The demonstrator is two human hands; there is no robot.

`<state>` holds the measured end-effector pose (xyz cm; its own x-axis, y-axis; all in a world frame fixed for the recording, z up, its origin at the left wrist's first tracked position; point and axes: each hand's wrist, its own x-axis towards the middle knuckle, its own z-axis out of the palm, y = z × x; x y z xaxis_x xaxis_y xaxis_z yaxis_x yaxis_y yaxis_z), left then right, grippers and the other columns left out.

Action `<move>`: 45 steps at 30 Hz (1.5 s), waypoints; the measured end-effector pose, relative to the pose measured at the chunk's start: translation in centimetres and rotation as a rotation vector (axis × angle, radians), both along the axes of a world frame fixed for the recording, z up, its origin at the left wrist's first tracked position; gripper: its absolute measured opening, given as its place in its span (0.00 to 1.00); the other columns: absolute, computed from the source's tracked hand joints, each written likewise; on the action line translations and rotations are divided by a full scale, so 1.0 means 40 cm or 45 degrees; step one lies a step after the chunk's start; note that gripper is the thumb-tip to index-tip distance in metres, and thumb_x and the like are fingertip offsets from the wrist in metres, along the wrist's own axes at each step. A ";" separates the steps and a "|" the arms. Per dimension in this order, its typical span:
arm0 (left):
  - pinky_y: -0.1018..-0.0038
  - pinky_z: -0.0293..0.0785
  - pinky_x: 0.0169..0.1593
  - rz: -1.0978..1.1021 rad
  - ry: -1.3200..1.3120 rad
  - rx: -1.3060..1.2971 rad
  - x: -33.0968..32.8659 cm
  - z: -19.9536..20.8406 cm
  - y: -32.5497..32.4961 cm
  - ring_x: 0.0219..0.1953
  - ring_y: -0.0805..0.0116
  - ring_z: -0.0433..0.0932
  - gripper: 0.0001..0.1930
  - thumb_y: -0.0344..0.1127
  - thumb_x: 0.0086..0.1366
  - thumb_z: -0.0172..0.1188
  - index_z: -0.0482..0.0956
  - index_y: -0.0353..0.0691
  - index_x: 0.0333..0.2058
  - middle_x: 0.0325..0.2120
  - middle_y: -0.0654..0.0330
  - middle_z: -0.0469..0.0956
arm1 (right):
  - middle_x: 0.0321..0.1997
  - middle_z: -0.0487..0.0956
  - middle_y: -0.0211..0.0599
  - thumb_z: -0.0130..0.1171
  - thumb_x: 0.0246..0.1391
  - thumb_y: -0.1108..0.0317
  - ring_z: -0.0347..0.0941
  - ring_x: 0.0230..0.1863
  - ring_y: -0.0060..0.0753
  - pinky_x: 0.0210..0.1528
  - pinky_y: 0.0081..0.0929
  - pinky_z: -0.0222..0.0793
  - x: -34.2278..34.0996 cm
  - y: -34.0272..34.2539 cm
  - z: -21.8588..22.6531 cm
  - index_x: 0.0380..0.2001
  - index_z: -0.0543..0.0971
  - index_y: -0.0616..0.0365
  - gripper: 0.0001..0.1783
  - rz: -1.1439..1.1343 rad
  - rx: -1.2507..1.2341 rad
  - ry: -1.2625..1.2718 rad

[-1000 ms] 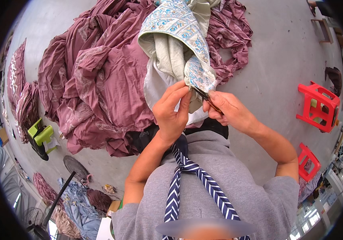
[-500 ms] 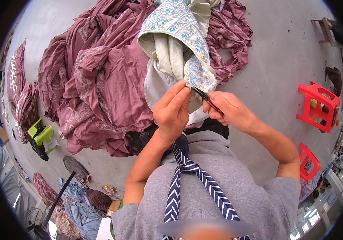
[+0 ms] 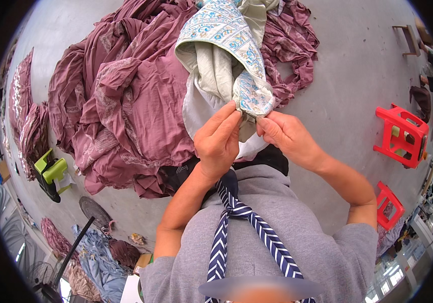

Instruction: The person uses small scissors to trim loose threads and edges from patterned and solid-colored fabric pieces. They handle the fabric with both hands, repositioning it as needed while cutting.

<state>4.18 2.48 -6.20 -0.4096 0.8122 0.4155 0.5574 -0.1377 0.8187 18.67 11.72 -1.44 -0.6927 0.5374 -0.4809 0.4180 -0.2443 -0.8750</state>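
A white cloth with blue and orange floral print [image 3: 249, 93] hangs down toward me, its pale green and white layers [image 3: 211, 73] showing underneath. My left hand [image 3: 218, 141] is closed in a pinch on the hem at its lower corner. Close beside it, my right hand [image 3: 290, 136] is also closed, thumb and forefinger at the same hem. A small dark tip of the thread snips [image 3: 247, 118] shows between the two hands; the rest is hidden, seemingly by the right fingers.
Piles of mauve cloth [image 3: 146, 111] cover the floor ahead and left. Red plastic stools [image 3: 402, 132] stand at right, a green stool [image 3: 54, 170] at left. Blue cloth [image 3: 103, 265] lies lower left beside a black fan [image 3: 44, 280]. Someone's arm shows at the far right edge.
My right hand has turned and shifted slightly toward the hem, its fingers now covering most of the snips that showed plainly before. The left hand stays nearly still.
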 end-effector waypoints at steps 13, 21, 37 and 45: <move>0.73 0.76 0.37 -0.049 -0.136 -0.038 0.004 0.007 0.004 0.35 0.57 0.80 0.07 0.22 0.55 0.60 0.78 0.30 0.33 0.36 0.48 0.79 | 0.16 0.72 0.34 0.64 0.46 0.62 0.65 0.16 0.23 0.20 0.25 0.62 0.005 0.021 0.050 0.33 0.75 0.61 0.15 -0.018 0.599 -0.058; 0.79 0.73 0.36 -0.042 -0.669 -0.240 0.023 0.002 -0.007 0.32 0.71 0.77 0.07 0.26 0.57 0.60 0.78 0.31 0.35 0.34 0.57 0.79 | 0.18 0.72 0.27 0.61 0.46 0.72 0.64 0.19 0.12 0.21 0.17 0.61 -0.023 0.035 -0.018 0.29 0.74 0.62 0.08 -0.071 0.616 -0.058; 0.83 0.70 0.34 -0.071 -1.076 -0.411 0.023 0.010 -0.011 0.30 0.80 0.74 0.09 0.28 0.60 0.58 0.78 0.29 0.37 0.27 0.64 0.79 | 0.20 0.69 0.21 0.57 0.52 0.75 0.57 0.20 0.10 0.21 0.12 0.53 -0.004 -0.013 -0.045 0.30 0.73 0.61 0.03 -0.293 0.420 0.057; 0.78 0.72 0.39 -0.071 -0.654 -0.255 0.031 0.004 -0.006 0.35 0.71 0.78 0.09 0.25 0.59 0.58 0.77 0.31 0.39 0.34 0.53 0.80 | 0.19 0.62 0.19 0.40 0.63 0.52 0.50 0.18 0.09 0.20 0.10 0.47 0.016 -0.013 0.045 0.33 0.70 0.60 0.20 -0.117 -0.022 0.149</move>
<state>5.43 2.25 -6.05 -0.4732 0.8809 0.0085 0.0756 0.0310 0.9967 19.29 11.18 0.37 -0.6929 0.5935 -0.4096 0.2884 -0.2926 -0.9117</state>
